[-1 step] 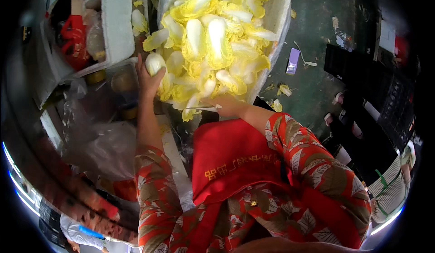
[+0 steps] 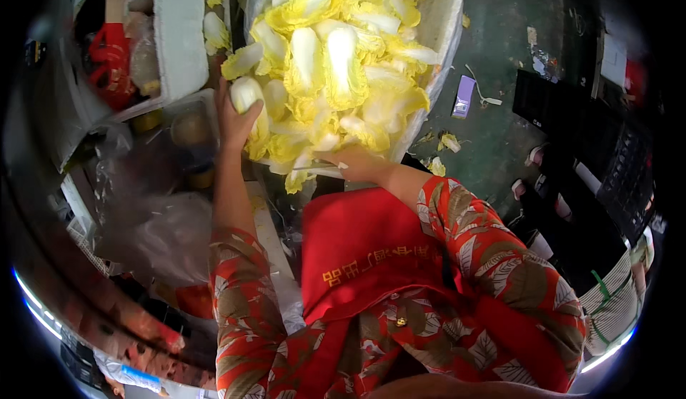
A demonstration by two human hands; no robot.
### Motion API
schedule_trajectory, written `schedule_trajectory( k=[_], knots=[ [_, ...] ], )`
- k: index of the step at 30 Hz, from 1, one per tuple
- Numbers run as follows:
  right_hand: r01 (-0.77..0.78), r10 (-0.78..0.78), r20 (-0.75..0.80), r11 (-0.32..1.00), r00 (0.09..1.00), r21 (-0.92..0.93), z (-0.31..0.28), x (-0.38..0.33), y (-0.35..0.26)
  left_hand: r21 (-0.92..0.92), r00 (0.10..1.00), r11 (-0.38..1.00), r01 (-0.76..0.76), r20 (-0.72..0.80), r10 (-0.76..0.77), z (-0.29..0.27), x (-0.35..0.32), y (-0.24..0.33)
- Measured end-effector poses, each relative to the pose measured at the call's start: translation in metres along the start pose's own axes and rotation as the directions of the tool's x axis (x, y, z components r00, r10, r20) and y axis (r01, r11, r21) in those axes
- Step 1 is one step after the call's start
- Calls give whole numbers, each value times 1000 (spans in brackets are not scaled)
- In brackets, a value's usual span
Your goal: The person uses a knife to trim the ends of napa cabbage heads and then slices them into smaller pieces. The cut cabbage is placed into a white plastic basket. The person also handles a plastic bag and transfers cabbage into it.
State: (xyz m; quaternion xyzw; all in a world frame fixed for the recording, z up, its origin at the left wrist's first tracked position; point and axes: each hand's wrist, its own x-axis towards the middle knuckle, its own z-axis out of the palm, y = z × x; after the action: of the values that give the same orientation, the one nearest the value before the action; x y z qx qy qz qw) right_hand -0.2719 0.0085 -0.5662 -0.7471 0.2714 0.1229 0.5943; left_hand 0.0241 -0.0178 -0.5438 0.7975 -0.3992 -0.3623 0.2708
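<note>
As the head view looked down on the work, the left hand (image 2: 236, 124) gripped a napa cabbage (image 2: 246, 96) at the near left corner of a white plastic basket (image 2: 447, 34). Its fingers curled round the outer side and its thumb lay across the inner side, with the pale, rounded butt of the cabbage showing between them and yellow leaf below. The right hand (image 2: 359, 164) reached to the basket's near edge, just beside the heap; its fingers were partly hidden among the leaves, so whether they were grasping anything could not be told. Napa cabbage leaves (image 2: 344, 66), white-ribbed and yellow-edged, were piled high in the basket, and a few hung over its near side.

To the left stood a white foam box (image 2: 183, 38) with a red bag (image 2: 111, 66) in it; a loose cabbage leaf (image 2: 215, 33) lay between box and basket. Nearer the person, a crumpled clear plastic bag (image 2: 161, 229) lay beside the left forearm. On the green floor (image 2: 493, 31) to the right were a lilac carton (image 2: 463, 96) and leaf scraps (image 2: 449, 142). The person wore a red apron (image 2: 361, 245) over leaf-patterned sleeves (image 2: 486, 245).
</note>
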Motion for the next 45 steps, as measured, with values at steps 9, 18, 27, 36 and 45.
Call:
schedule_trajectory(
  k=[9, 18, 27, 36, 45],
  knots=[
    [-333, 320, 136, 939, 938, 89, -53, 44, 62, 416, 989, 902, -110, -44, 141, 109, 0, 29],
    [-217, 229, -177, 972, 957, 85, -135, 59, 125, 299, 1000, 954, -9, 4, 8, 181, 99, 54],
    [-489, 447, -243, 859, 861, -153, -199, 95, 170, 6, 982, 985, 170, 82, -170, 242, 181, 30],
    [-431, 457, -84, 738, 885, -519, -231, 116, 169, 280, 957, 947, 159, 194, -218, 228, 211, 43],
    [-324, 326, -436, 942, 839, 81, -160, 33, 99, -16, 981, 981, -191, 13, 191, 129, 72, 119]
  ],
)
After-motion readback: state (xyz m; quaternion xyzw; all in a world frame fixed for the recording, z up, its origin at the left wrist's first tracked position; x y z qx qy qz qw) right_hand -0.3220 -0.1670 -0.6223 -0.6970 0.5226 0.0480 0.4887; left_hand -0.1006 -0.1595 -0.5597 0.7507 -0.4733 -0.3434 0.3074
